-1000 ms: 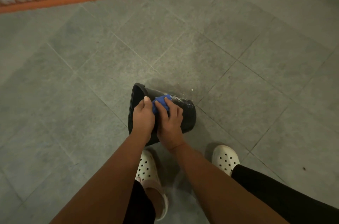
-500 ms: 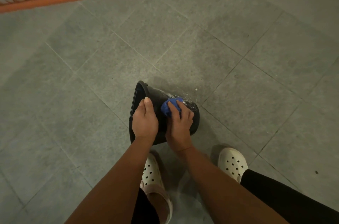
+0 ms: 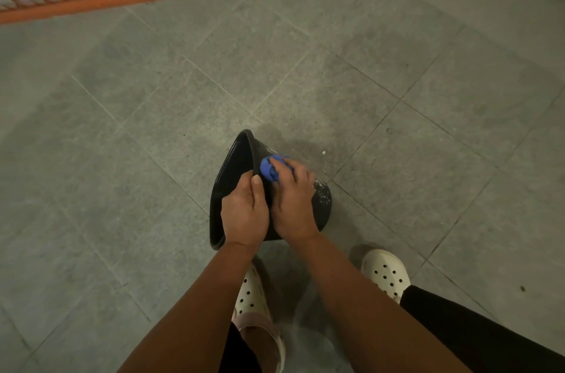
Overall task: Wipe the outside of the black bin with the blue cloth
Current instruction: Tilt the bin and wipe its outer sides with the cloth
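The black bin [image 3: 321, 210] lies on its side on the grey tiled floor [image 3: 122, 164], mouth turned left and narrower base turned right, just ahead of the person's feet. The left grip [image 3: 244, 215], a bare hand, clasps the bin's rim, thumb lying up along the edge and the fingers curled over it. Just beside it, the right grip [image 3: 292, 204] holds the blue cloth [image 3: 269, 171] bunched under bent fingers, pressed against the upper outside wall close behind the rim; the two hands nearly touch. The bin is smooth, dark plastic, tapered, with a rolled lip, and pale specks dot its wall near the base. The cloth is a soft, crumpled wad. The tiles are matt, speckled stone with thin pale joints. Both feet wear cream perforated clogs [image 3: 386, 274]. An orange metal lattice gate [image 3: 101, 2] runs along the far edge.
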Demonstrator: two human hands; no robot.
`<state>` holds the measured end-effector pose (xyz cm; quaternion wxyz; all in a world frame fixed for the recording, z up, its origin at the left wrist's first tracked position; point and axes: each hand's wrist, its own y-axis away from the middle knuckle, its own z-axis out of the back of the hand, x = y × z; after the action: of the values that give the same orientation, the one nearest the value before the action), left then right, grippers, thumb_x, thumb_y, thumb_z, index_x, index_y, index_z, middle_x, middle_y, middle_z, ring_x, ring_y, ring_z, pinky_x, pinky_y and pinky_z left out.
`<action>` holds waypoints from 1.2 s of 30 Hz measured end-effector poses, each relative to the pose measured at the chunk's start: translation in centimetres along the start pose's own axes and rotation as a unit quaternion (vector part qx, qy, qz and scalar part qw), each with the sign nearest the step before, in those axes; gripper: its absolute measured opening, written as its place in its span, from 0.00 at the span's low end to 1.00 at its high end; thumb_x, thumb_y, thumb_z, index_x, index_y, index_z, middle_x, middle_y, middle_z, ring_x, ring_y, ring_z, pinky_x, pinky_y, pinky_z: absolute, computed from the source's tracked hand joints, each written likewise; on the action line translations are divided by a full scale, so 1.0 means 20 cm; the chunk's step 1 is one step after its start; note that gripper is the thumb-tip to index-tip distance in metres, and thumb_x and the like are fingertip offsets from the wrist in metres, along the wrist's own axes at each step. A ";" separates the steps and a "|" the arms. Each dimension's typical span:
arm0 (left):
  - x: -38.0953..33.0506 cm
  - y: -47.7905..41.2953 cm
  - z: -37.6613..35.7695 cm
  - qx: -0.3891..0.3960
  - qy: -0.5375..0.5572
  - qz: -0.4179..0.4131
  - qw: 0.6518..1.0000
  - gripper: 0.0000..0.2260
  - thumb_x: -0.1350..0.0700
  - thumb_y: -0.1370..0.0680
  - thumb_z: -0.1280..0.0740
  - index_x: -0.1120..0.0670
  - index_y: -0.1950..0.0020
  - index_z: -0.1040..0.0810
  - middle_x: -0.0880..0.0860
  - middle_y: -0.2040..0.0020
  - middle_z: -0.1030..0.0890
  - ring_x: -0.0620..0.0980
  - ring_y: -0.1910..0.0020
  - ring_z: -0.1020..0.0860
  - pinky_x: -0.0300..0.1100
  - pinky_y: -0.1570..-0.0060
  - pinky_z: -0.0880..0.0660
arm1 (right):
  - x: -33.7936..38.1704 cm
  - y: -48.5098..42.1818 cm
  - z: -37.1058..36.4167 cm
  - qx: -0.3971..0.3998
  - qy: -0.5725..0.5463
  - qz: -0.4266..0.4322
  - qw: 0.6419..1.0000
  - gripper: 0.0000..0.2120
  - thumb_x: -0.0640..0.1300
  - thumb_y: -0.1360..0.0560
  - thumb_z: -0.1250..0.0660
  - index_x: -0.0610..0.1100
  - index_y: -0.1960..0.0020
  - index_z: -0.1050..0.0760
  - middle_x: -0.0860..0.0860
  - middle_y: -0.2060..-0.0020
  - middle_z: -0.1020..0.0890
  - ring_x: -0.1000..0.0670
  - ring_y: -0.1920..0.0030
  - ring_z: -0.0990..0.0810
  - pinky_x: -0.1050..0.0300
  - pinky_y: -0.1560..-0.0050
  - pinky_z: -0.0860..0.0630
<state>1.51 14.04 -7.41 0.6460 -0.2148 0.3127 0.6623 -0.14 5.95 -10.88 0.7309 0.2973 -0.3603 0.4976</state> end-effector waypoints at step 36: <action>-0.07 -0.06 0.06 0.011 0.160 0.227 0.961 0.14 0.49 0.18 0.46 0.50 0.58 0.25 0.57 0.57 0.20 0.52 0.57 0.21 0.48 0.53 0.23 | -0.13 0.08 -0.02 0.036 0.047 -0.081 0.995 0.24 0.44 0.24 0.38 0.47 0.29 0.38 0.43 0.29 0.38 0.42 0.31 0.39 0.43 0.31 0.39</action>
<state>2.97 13.83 -5.70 0.4226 -0.2339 0.4596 0.7453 -2.24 5.43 -13.06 0.7733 0.3282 -0.2822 0.4632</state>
